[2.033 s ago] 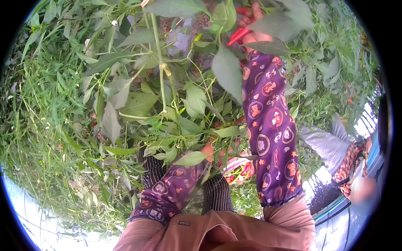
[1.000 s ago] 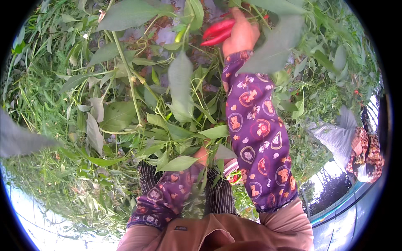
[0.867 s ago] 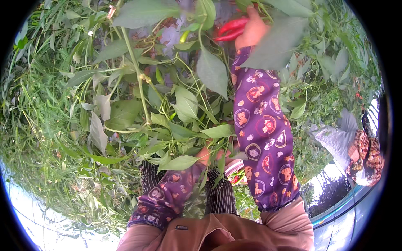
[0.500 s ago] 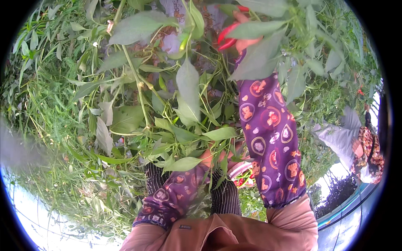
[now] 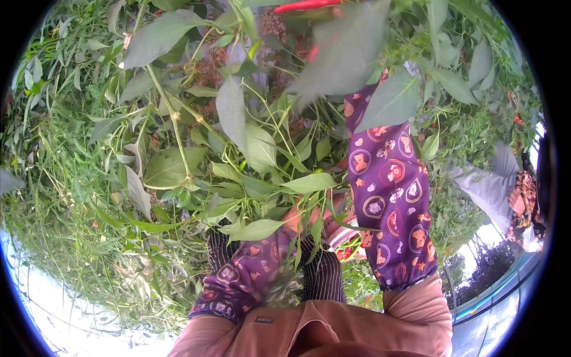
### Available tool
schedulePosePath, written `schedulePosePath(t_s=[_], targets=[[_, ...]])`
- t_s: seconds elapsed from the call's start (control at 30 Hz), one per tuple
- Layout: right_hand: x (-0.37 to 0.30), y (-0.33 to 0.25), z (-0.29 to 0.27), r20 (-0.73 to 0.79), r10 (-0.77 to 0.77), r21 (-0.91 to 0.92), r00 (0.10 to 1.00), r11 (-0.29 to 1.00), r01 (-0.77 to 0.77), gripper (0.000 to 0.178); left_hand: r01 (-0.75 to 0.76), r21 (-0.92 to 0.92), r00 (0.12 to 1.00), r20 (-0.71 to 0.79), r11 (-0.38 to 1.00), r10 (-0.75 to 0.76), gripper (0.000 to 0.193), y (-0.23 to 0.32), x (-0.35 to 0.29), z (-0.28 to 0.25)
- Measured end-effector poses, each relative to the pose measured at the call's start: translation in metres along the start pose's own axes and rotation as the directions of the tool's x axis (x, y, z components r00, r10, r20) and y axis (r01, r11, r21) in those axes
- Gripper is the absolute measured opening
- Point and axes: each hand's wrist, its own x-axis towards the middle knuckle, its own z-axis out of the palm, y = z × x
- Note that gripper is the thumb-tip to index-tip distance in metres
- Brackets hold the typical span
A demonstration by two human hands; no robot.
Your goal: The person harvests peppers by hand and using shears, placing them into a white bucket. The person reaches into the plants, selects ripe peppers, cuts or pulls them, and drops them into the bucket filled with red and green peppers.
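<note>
My right arm, in a purple patterned sleeve, reaches up into a chili plant (image 5: pixel 178 128). Broad leaves cover most of my right hand (image 5: pixel 384 75), so its fingers and anything in them are hidden. Near it, a red chili pepper (image 5: pixel 309 6) shows at the top edge, and a bit of another red chili (image 5: pixel 313 53) peeks out by a blurred leaf. My left hand (image 5: pixel 291 218) is low in front of me, behind leaves, beside a pale-rimmed container (image 5: pixel 342 237) with red and green chilies (image 5: pixel 351 249) in it. Whether it grips the container cannot be seen.
Dense green plants and weeds (image 5: pixel 65 178) spread to the left. At the right is another person in a patterned sleeve (image 5: pixel 523 202), with a grey cloth or sack (image 5: pixel 491 187) beside them. My striped trouser legs (image 5: pixel 323 276) are just below the plant.
My right hand, seen by red chilies half a second ago, has drawn lower and behind leaves. One red chili now lies higher in view. My left hand stays nearly in place.
</note>
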Motion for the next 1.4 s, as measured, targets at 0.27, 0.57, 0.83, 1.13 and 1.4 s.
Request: schedulePosePath(t_s=[0.27, 0.57, 0.83, 1.13, 1.4], targets=[[0.014, 0.003, -0.007, 0.045, 0.050, 0.066, 0.998, 0.996, -0.053, 0.037, 0.025, 0.042, 0.992, -0.127, 0.999, -0.019, 0.049, 0.010, -0.001, -0.032], [-0.018, -0.013, -0.024, 0.122, 0.153, 0.058, 0.981, 0.985, -0.161, 0.042, 0.216, -0.944, 0.894, 0.294, -0.249, -0.338, 0.052, 0.016, -0.012, -0.014], [-0.098, -0.043, -0.063, 0.315, 0.315, 0.033, 0.895, 0.939, -0.342, 0.046, 0.018, 0.472, 0.996, 0.072, -0.881, 0.059, 0.049, 0.020, 0.018, 0.058], [-0.150, -0.067, -0.084, 0.156, 0.529, -0.407, 0.834, 0.804, -0.433, 0.039, 0.186, 0.901, 0.966, -0.094, -0.392, 0.242, 0.044, 0.017, 0.041, 0.075], [-0.174, -0.052, -0.137, 0.173, 0.582, -0.463, 0.795, 0.760, -0.456, 0.054, 0.143, 0.935, 0.955, -0.045, -0.324, 0.293, 0.042, 0.018, 0.043, 0.059]])
